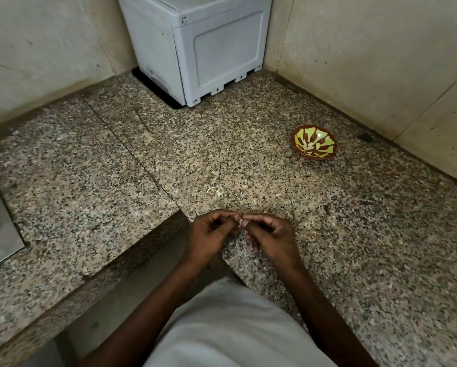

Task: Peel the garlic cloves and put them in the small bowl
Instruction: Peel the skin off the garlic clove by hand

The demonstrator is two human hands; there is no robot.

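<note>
Two bare hands meet above the near edge of a speckled stone table (pixel 248 160). The left hand (pixel 208 238) and right hand (pixel 272 238) both curl their fingertips in a pinching grip on one small pale garlic clove (pixel 238 219) held between them. Beyond the grip and to its right sits a small green-and-brown bowl (pixel 314 145). A scrap of papery peel (pixel 214 190) lies just beyond the grip.

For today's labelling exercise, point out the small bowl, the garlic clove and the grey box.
small bowl (pixel 314 143): head view, patterned inside.
garlic clove (pixel 238 218): head view, pale bit between fingertips.
grey box (pixel 216 49): head view, front panel.
</note>
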